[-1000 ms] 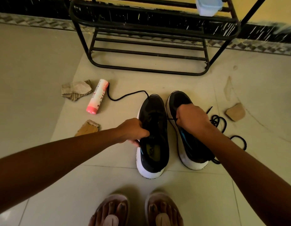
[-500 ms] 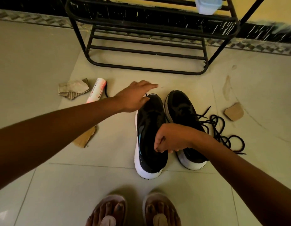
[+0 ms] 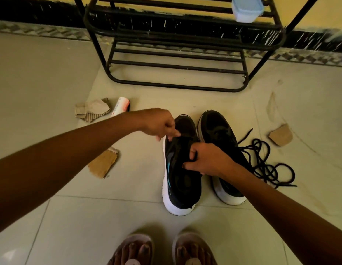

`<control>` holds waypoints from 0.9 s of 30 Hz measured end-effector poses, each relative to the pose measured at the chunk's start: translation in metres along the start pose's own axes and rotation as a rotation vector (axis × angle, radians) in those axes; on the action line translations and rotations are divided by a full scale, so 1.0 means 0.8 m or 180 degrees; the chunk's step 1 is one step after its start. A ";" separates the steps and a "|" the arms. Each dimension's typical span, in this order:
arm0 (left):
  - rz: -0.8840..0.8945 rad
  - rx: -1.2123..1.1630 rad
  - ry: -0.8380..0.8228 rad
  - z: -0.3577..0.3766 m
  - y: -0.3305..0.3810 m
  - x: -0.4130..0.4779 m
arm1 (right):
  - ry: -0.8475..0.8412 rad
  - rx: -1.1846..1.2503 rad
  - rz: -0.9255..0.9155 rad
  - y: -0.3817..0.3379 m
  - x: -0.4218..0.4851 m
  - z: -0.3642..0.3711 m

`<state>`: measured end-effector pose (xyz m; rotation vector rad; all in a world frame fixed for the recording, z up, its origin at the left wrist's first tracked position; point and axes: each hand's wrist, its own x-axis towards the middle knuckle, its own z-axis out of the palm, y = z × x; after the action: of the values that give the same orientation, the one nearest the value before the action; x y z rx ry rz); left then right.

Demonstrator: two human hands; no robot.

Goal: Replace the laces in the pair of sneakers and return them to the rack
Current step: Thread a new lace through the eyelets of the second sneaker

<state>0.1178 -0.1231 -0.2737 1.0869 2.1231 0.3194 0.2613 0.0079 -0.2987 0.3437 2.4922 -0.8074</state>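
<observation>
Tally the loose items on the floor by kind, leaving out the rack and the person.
Sneakers: 2
Cardboard scraps: 3
Black lace pile: 1
Pink-and-white tube: 1
Total: 7

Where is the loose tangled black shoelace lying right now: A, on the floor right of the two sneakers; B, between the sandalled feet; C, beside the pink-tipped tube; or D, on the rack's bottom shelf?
A: the loose tangled black shoelace is piled on the tiled floor to the right of the right black white-soled sneaker.
</observation>
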 end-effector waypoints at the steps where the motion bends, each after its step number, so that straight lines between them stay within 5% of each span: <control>1: -0.0061 -0.0460 -0.0020 -0.008 0.004 -0.005 | 0.0003 -0.0027 -0.0031 -0.001 0.000 -0.001; 5: -0.0174 -0.2694 0.0126 -0.024 0.032 -0.020 | 0.0056 0.0088 -0.0171 0.004 0.000 -0.004; 11: -0.0485 -0.4693 0.0387 -0.020 0.064 -0.019 | 0.0172 0.2019 -0.0361 -0.024 -0.010 -0.019; 16: -0.0843 -0.5462 0.0618 -0.016 0.071 -0.018 | 0.0253 0.2263 -0.0439 -0.033 -0.008 -0.009; 27: -0.1093 -0.6004 0.1064 -0.044 0.046 -0.030 | -0.0094 0.1485 -0.0031 0.004 -0.014 -0.022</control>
<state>0.1247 -0.1159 -0.2180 -0.4675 1.1831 1.8289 0.2653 0.0202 -0.2819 0.4722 2.2576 -1.3871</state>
